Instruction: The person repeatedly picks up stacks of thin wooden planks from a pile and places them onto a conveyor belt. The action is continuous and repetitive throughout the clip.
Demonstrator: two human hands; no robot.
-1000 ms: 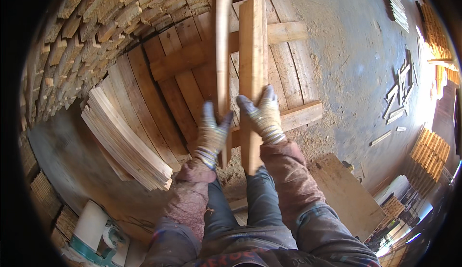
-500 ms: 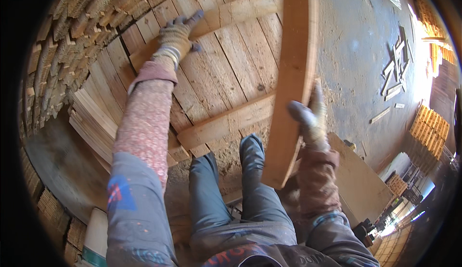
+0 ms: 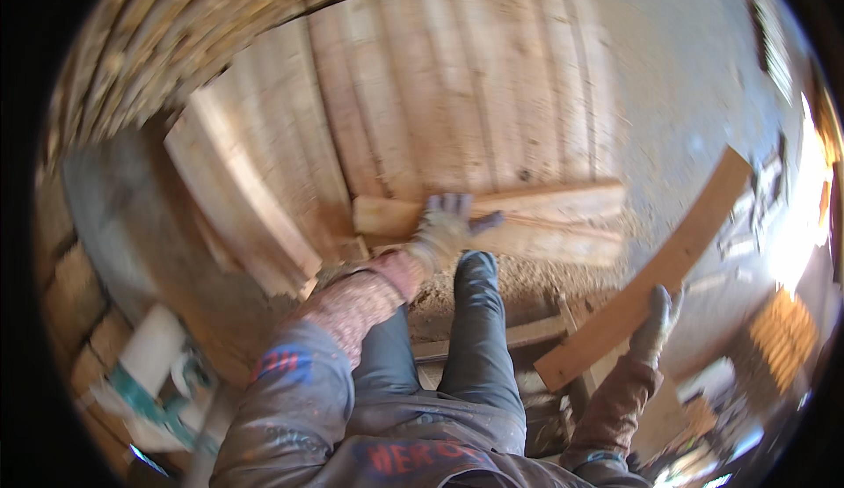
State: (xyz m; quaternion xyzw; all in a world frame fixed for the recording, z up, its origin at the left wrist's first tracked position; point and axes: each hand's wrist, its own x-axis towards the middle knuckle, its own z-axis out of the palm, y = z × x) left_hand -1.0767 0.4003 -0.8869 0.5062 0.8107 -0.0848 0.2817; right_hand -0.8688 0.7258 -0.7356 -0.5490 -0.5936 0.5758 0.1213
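Observation:
My left hand, in a pale glove with grey fingertips, lies over two planks near the front edge of a deck of boards. Its fingers point away from me and its thumb sticks out to the right. Of these two, the farther plank and the nearer plank lie crosswise, close together at a slight angle. Out to the right, my gloved right hand grips a long brown plank by its near side. That plank slants from near left to far right, off the deck.
Left of the deck is a stack of boards, with rough stacked timber behind. Sawdust covers the ground by my knees. Wood offcuts and an orange-yellow wood stack lie at right. White-and-green rolls stand at left.
My left hand has come from the far side of the deck to its front edge, and the far crosswise plank now lies by the near one. My right hand has swung its plank rightward, off the deck.

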